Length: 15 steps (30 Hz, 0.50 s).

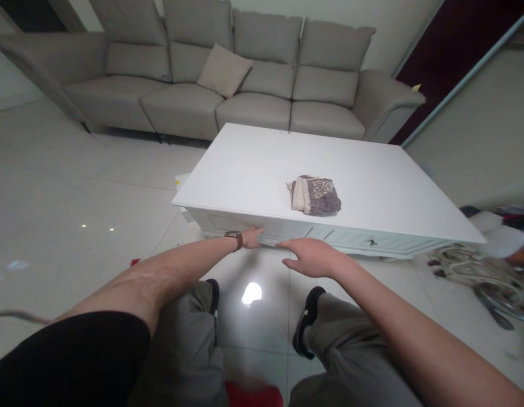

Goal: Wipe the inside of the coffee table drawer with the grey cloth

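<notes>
The white desk (pixel 253 169), before the sofa (pixel 255 113), looks heavy, rigid and smooth, best held beneath its front; the right hand's (pixel 311 257) grip is loose, the left hand's (pixel 251 238) cannot be told.

Both my arms reach far, converging; hands close together, not touching. My left forearm (pixel 177 265) slants in from the near left; left hand (pixel 252 238) low, index finger extended rightward, other fingers hard to make out. My right forearm (pixel 397 322) comes from the near right; right hand (pixel 311 257) points left, fingers outstretched, thumb apart on the near side.
</notes>
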Motion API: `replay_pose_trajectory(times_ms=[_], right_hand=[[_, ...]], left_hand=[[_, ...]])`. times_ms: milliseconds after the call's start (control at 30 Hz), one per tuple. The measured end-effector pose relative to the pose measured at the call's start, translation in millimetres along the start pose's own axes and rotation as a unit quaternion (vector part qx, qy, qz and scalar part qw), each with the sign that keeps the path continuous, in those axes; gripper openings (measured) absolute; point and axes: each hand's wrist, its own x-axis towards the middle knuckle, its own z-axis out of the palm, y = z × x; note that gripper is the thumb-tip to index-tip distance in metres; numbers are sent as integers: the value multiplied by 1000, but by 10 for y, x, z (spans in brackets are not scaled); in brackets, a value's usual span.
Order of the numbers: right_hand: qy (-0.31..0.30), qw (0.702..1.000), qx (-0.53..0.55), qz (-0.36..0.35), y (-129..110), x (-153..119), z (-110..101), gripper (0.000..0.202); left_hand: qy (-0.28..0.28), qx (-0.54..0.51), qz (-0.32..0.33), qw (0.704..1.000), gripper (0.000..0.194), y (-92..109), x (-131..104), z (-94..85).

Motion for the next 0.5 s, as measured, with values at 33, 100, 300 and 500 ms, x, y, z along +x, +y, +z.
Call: replay_pose_trajectory(times_ms=[33, 100, 300, 500], right_hand=[[4, 1000, -5, 13, 66, 60, 9, 53], [15, 999, -13, 37, 216, 176, 54, 54], [44, 991, -21, 122, 638, 401, 249, 58], [34, 991, -9, 129, 754, 482, 347, 65]], left_hand=[[-6, 9, -9, 1000, 67, -1, 65, 23], [-8, 19, -19, 1000, 64, 4, 174, 42], [-1, 44, -33, 998, 63, 6, 370, 16], [-30, 64, -27, 997, 70, 35, 300, 72]])
